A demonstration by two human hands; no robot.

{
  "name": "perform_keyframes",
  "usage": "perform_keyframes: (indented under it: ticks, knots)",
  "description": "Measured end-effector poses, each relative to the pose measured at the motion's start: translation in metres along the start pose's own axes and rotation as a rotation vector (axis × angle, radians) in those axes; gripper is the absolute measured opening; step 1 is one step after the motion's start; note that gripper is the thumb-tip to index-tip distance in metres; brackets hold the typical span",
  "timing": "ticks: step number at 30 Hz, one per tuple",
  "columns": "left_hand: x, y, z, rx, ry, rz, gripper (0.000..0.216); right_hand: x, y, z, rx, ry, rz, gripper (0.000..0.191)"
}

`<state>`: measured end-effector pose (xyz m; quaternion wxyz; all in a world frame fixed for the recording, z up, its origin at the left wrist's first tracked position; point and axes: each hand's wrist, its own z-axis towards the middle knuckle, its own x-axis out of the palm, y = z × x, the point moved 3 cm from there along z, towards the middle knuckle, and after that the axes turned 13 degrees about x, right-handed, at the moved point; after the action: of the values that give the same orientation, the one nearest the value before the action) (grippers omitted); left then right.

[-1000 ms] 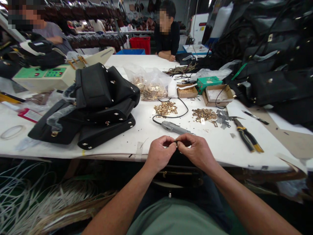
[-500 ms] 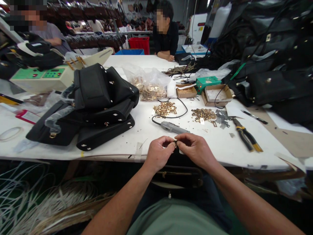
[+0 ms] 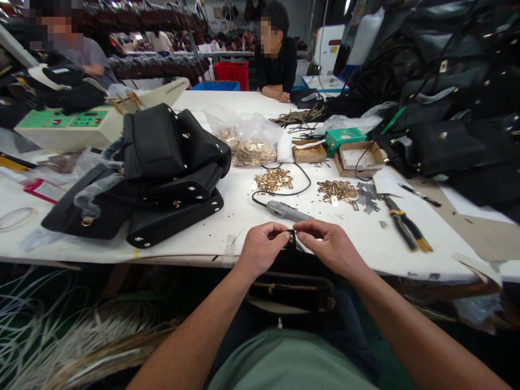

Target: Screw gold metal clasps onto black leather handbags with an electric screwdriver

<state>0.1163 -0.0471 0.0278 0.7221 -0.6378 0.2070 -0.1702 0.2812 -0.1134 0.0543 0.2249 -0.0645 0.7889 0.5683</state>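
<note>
A black handbag (image 3: 311, 264) lies across my lap and against the table edge, its zipped compartment facing up. A small black tab (image 3: 291, 239) with a bit of gold metal on it stands up from the bag. My left hand (image 3: 262, 246) pinches this tab between thumb and fingers. From the other side my right hand (image 3: 329, 244) is closed, thumb and fingertips at the tab's right edge; the exact contact is too small to make out. Just beyond the hands lies a grey electric screwdriver (image 3: 286, 210) with a black cord.
Black bags (image 3: 174, 173) are stacked on the left. Gold metal plates (image 3: 337, 191) and more gold fittings (image 3: 274, 180) lie in piles ahead, near grey plates (image 3: 368, 196). Pliers (image 3: 407, 225), a pen (image 3: 420, 195) and a green box (image 3: 344, 138) are rightward. A person (image 3: 276, 59) leans on the far table.
The fingertips have shifted slightly, and the black tab now shows more upright between them. My right fingertips have moved a little away from the left ones. The tools and piles lie unmoved.
</note>
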Motion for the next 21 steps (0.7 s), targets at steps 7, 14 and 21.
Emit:
perform_keyframes:
  ticks: [7,14,21]
  knots:
    - [-0.001,-0.013,-0.004,0.036,0.018,0.081,0.019,0.004,0.005,-0.006,-0.031,0.047,-0.005,0.017]
    - [-0.003,-0.021,-0.012,0.15,0.094,0.306,0.019,0.005,0.0,-0.009,-0.031,0.01,0.009,0.017]
    - [0.001,-0.014,-0.016,0.126,0.068,0.317,0.029,0.007,-0.001,-0.006,0.019,0.028,0.047,0.018]
